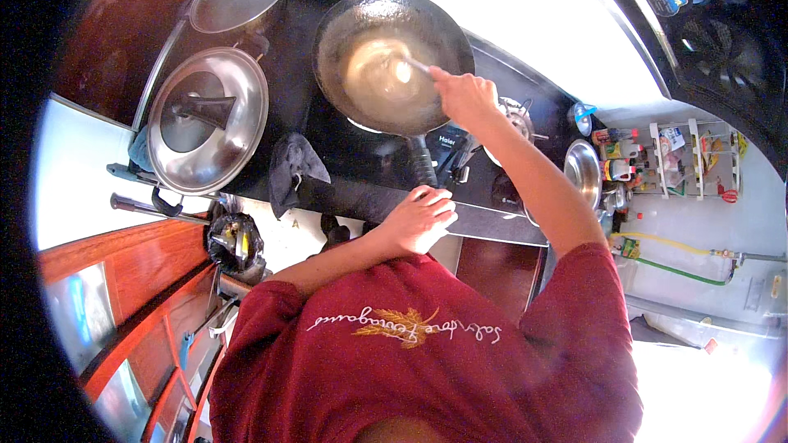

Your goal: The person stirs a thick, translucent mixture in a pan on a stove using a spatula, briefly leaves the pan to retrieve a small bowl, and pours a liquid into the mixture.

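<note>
A dark wok (328,86) sits on the black stove, with a light brown liquid or batter (369,66) spread in its bottom. My right hand (468,98) is closed round a thin-handled cooking utensil (417,64). Its head is down in the brown contents, too blurred to tell a ladle from a spatula. The wok's black ribbed handle (421,164) points toward me. My left hand (423,217) is closed on the end of that handle, its fingers curled over the top.
Left of the wok stand a large lidded steel pan (254,127) and a glass-lidded pot (267,0). A dark cloth (294,168) hangs over the counter's front edge. At the right are a second burner (519,119), a steel bowl (583,168) and several bottles (620,148).
</note>
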`<state>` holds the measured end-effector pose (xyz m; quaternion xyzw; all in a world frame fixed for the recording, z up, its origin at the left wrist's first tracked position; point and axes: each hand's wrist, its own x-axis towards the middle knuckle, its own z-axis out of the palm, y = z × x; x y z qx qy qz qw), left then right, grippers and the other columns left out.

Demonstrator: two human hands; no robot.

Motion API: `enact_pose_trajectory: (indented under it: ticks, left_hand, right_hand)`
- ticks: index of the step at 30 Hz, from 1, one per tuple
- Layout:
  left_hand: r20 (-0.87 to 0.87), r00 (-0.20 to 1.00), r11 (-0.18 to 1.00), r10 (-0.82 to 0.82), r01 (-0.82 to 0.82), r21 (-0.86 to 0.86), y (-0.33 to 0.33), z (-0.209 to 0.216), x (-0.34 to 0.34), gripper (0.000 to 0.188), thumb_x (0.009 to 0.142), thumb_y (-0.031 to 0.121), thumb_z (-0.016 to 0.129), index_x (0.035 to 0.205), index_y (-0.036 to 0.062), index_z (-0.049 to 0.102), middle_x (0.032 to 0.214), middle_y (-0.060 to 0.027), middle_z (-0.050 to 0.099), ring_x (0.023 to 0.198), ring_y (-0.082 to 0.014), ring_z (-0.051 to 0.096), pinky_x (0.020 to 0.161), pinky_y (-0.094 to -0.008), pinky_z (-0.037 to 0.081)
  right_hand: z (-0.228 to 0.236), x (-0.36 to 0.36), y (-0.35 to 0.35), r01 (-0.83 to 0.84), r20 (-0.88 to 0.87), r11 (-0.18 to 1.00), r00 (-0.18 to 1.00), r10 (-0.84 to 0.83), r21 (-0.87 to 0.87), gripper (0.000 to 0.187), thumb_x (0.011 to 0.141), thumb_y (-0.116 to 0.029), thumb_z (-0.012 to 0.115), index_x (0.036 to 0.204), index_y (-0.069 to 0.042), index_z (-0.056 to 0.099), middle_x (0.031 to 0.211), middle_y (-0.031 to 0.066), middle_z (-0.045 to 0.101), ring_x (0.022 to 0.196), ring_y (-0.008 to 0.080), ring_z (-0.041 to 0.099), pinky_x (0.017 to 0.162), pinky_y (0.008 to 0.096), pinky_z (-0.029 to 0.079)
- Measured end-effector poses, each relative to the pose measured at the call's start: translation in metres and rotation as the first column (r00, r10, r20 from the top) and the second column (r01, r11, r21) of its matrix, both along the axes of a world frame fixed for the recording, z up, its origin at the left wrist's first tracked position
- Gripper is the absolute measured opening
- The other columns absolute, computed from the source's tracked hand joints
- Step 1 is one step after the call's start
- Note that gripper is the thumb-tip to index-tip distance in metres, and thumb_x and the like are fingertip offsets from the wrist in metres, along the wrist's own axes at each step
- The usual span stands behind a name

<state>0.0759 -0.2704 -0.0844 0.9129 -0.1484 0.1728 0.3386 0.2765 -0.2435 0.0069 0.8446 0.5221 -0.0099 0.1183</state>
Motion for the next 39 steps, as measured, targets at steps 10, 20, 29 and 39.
enact_pose_trajectory:
  ticks: [10,20,29,39]
  left_hand:
    - [-0.037,0.999,0.999,-0.009,0.008,-0.041,0.005,0.001,-0.001,0.026,0.074,0.021,0.059,0.098,0.0100,0.056,0.105,-0.0019,0.052,0.113,-0.0204,0.043,0.094,-0.0402,0.029]
    - [-0.039,0.999,0.997,0.009,-0.012,-0.080,0.002,-0.005,-0.005,0.026,0.076,0.021,0.058,0.099,0.0104,0.055,0.108,-0.0018,0.052,0.116,-0.0203,0.041,0.095,-0.0400,0.028]
    - [0.031,0.998,0.996,0.051,-0.049,-0.074,-0.002,0.003,0.000,0.024,0.074,0.018,0.056,0.095,0.0072,0.054,0.103,-0.0039,0.052,0.113,-0.0211,0.042,0.094,-0.0389,0.030]
    - [0.010,0.999,0.995,0.046,-0.045,-0.094,-0.003,0.001,-0.001,0.026,0.074,0.019,0.055,0.096,0.0056,0.054,0.105,-0.0051,0.052,0.114,-0.0223,0.042,0.094,-0.0402,0.030]
  right_hand:
    - [0.027,-0.036,-0.027,-0.102,-0.035,0.972,0.995,0.097,-0.211,0.027,0.090,-0.024,0.043,0.114,-0.015,0.047,0.063,0.0162,0.061,0.062,0.0339,0.063,0.053,0.0440,0.049]
    - [0.037,-0.036,-0.046,-0.007,-0.027,0.940,1.000,-0.002,-0.340,0.032,0.089,-0.026,0.044,0.120,-0.023,0.047,0.068,0.0176,0.062,0.066,0.0312,0.064,0.056,0.0434,0.050]
    - [-0.011,0.022,-0.008,0.003,0.135,0.982,0.991,0.022,-0.187,0.037,0.090,-0.028,0.043,0.126,-0.024,0.039,0.071,0.0122,0.063,0.066,0.0290,0.064,0.055,0.0423,0.051]
    - [0.037,0.053,-0.034,-0.095,0.185,0.956,0.971,0.150,-0.278,0.033,0.090,-0.031,0.045,0.122,-0.026,0.046,0.065,0.0079,0.062,0.060,0.0260,0.063,0.051,0.0376,0.050]
